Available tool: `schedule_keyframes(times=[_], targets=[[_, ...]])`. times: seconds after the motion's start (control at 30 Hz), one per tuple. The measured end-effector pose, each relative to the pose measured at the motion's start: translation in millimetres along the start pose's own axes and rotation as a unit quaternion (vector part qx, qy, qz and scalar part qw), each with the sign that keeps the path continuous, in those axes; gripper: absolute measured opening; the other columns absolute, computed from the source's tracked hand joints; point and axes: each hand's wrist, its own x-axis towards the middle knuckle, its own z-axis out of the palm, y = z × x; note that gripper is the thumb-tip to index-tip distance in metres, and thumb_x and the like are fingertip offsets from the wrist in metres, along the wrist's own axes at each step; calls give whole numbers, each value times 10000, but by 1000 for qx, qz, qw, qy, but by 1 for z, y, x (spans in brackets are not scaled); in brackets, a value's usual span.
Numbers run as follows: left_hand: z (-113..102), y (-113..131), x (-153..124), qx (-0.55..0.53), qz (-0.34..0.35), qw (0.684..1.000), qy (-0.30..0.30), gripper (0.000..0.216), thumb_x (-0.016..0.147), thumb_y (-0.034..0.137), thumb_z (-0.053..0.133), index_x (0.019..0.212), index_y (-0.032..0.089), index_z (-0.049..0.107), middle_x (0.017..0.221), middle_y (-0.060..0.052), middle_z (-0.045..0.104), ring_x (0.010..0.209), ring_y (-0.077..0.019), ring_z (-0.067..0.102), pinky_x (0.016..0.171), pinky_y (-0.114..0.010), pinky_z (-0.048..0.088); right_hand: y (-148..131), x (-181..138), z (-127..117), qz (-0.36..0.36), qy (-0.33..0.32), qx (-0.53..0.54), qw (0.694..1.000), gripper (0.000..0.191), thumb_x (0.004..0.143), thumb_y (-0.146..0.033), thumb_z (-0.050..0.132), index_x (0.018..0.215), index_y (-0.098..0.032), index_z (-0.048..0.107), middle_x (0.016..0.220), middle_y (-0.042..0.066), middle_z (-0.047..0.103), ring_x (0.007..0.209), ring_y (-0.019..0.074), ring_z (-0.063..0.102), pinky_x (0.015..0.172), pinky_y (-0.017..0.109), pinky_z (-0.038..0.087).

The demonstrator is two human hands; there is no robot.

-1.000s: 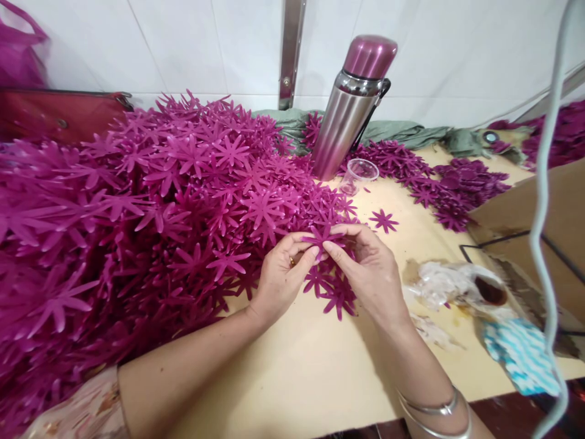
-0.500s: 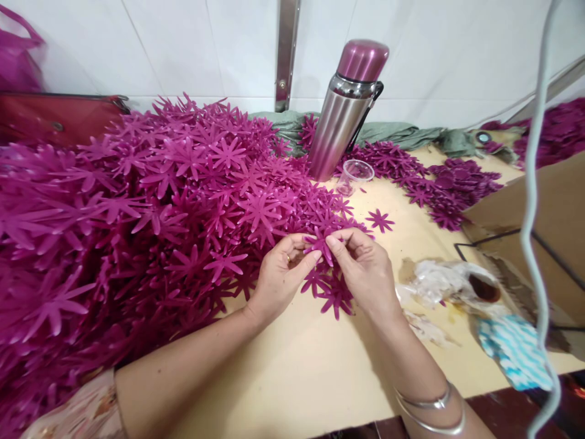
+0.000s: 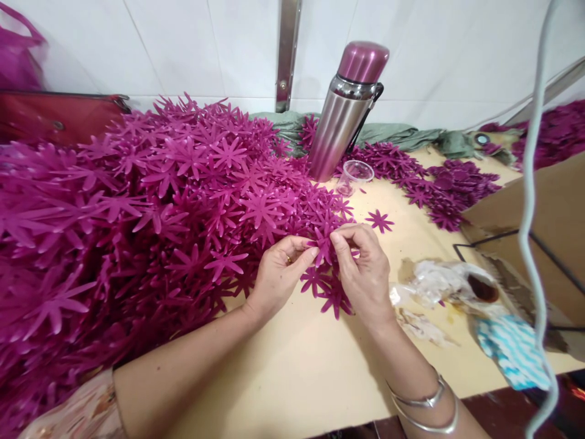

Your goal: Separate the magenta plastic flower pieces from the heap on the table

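A purple, star-shaped artificial flower piece (image 3: 324, 249) with narrow petals is held up between my two hands. My left hand (image 3: 282, 268), wearing a ring, pinches one of its petals between thumb and forefinger. On the opposite side my right hand (image 3: 363, 265) is closed in a pinch at the petal tips, with the other fingers curled in. Just below, a few loose flower pieces (image 3: 336, 299) lie on the table (image 3: 274, 378). A big heap of the same purple pieces (image 3: 183, 201) spreads along the left, reaching up to my left forearm.
Behind the hands stand a steel thermos (image 3: 340, 122) with a purple lid and a clear plastic cup (image 3: 358, 172). To the right are a cardboard box (image 3: 539, 225), crumpled plastic (image 3: 434, 280), a blue-and-white cloth (image 3: 512, 350) and a hanging cable (image 3: 528, 213). A red bag (image 3: 41, 119) sits at the back left.
My right hand has shifted slightly right, its thumb moving outward from the flower's middle toward the petal tips. My left hand keeps its pinch almost in place.
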Motion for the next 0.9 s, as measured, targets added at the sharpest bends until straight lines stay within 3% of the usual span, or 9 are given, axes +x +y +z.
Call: schedule_keyframes(times=[0.1,0.3,0.4,0.5,0.57,0.67,0.73,0.8,0.9], targets=[[0,2,0,-16,-27,999,-3,195,828,315,772,881,149,685,799,0,686,716,-103,600,715,-234,501,2,3,-3,-7,33,-12,999,180,988,-290,596,824,-216,607,883,17,611,878,186,578,820,333,450],[0,2,1,-7,-14,1000,11,150,861,287,735,892,150,682,816,2,680,731,-94,593,721,-222,481,13,9,-13,74,141,10,987,171,996,-334,572,887,-203,584,814,-4,564,746,159,535,733,317,443],[-1,1,1,-9,-5,1000,21,136,875,275,726,917,158,670,841,7,669,748,-90,582,736,-218,470,14,9,-14,73,149,0,986,156,961,-344,620,1025,-201,624,1013,53,630,914,197,599,824,355,483],[-1,0,1,-20,-6,1000,22,128,874,261,729,932,164,669,849,8,664,751,-90,577,739,-217,467,9,8,-12,43,116,-31,992,226,932,-379,658,1100,-227,658,1166,83,632,1099,243,593,958,424,484],[-1,-1,1,-25,-1,1000,17,120,871,254,733,925,167,671,848,9,662,759,-93,580,746,-218,472,5,7,-10,46,49,-2,998,251,903,-391,696,1103,-240,682,1158,76,652,1098,246,604,985,432,482],[-1,-1,1,-18,12,1000,3,111,881,247,722,950,172,679,889,-3,681,818,-107,614,795,-230,496,3,4,-5,124,-79,133,980,263,852,-367,758,1076,-243,698,1061,49,696,945,212,644,865,364,524],[-1,-1,2,-20,15,1000,0,142,879,229,719,1003,176,672,947,-18,702,888,-125,645,855,-249,511,3,3,-3,175,-124,207,955,194,845,-356,766,975,-232,694,924,22,700,811,181,631,740,307,517],[0,-1,3,-30,9,999,-3,191,863,204,727,1039,177,656,975,-28,713,917,-135,663,885,-264,518,2,1,-2,199,-130,231,944,176,858,-368,756,867,-221,661,792,-5,663,701,151,580,640,266,472],[1,-1,3,-33,-3,999,-18,239,839,182,743,1058,171,647,965,-30,718,893,-131,665,875,-265,522,0,0,-4,195,-114,204,953,273,903,-402,707,753,-214,580,634,-52,518,570,110,431,537,240,364]])
